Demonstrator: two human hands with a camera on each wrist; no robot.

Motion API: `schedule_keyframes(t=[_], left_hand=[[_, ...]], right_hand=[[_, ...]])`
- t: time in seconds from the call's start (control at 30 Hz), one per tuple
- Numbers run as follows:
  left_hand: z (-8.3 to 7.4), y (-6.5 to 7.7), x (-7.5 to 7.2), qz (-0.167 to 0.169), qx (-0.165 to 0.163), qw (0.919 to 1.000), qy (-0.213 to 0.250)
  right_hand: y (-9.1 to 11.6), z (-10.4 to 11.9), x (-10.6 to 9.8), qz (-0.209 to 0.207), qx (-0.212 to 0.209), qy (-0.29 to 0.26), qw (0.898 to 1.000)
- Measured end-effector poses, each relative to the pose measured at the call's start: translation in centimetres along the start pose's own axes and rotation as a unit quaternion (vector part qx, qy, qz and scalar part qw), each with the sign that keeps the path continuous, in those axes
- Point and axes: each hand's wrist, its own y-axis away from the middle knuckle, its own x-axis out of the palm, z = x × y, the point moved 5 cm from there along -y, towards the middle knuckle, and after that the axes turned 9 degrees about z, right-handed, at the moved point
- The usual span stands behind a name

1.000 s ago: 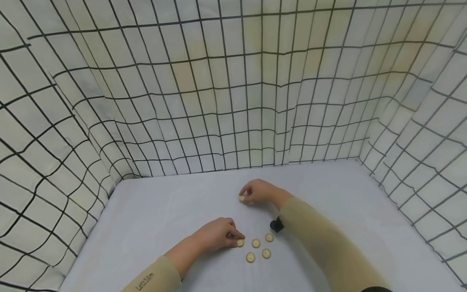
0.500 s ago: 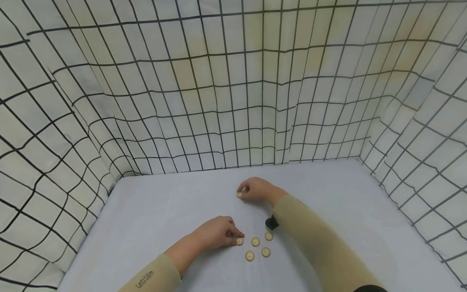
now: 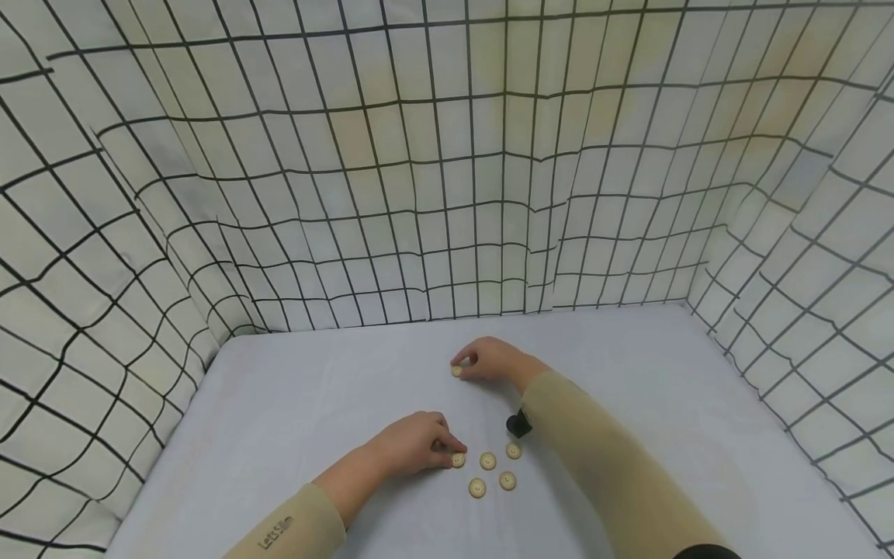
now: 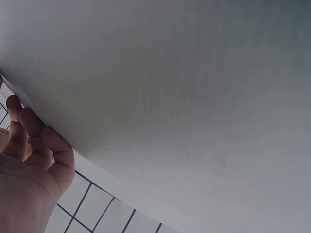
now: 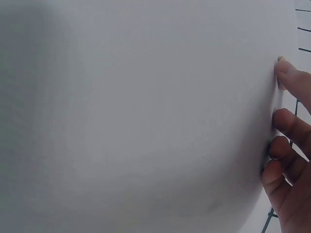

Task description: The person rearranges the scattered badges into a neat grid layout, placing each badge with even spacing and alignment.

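Observation:
My right hand (image 3: 491, 359) pinches a round beige disc (image 3: 456, 371) between thumb and forefinger at the surface, farther off than the others. In the right wrist view, a sliver of that disc (image 5: 281, 58) shows at the thumb tip, with the other fingertips on the white surface. Closer in, my left hand (image 3: 419, 442) has thumb and forefinger around the edge of a second disc (image 3: 458, 460) lying flat. The left wrist view shows the left hand's curled fingers (image 4: 60, 145) against the surface; its disc is hidden there.
Several more beige discs with small dark marks lie loosely grouped right of the left hand, including a middle disc (image 3: 488, 461) and a front disc (image 3: 477, 487). A white-covered table (image 3: 293, 404) lies beneath; a white wall with a black grid (image 3: 447, 194) rises around its back and sides.
My right hand has shifted slightly left and farther away with its disc. The left hand keeps its place at the second disc, and the loose discs stay put.

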Motion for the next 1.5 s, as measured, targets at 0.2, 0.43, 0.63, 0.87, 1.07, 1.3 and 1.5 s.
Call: schedule_keyframes(t=[0.2, 0.43, 0.63, 0.87, 1.07, 1.3, 1.5], left_hand=[[-0.1, -0.1, 0.0, 0.002, 0.0, 1.0, -0.003], [-0.3, -0.1, -0.2, 0.0, -0.003, 1.0, -0.004], [-0.3, -0.1, -0.4, -0.001, -0.002, 1.0, -0.004], [-0.4, 0.0, -0.3, 0.003, 0.004, 1.0, 0.003], [-0.6, -0.1, -0.3, -0.005, 0.011, 0.9999, -0.005], [-0.6, 0.0, -0.3, -0.016, 0.009, 0.9998, -0.01], [-0.4, 0.1, -0.2, -0.019, 0.002, 0.9998, -0.009]], right_hand=[[0.1, -0.4, 0.0, -0.003, 0.011, -0.01, 1.0], [0.6, -0.8, -0.3, -0.005, 0.014, -0.018, 1.0], [0.8, -1.2, -0.5, -0.005, 0.004, -0.006, 1.0], [1.6, -1.8, -0.5, 0.013, -0.002, -0.003, 1.0], [3.0, -2.3, -0.4, 0.025, -0.021, -0.002, 0.999], [4.7, -3.1, -0.1, 0.043, -0.045, 0.013, 0.998], [6.5, -3.2, 0.4, 0.052, -0.076, 0.036, 0.995]])
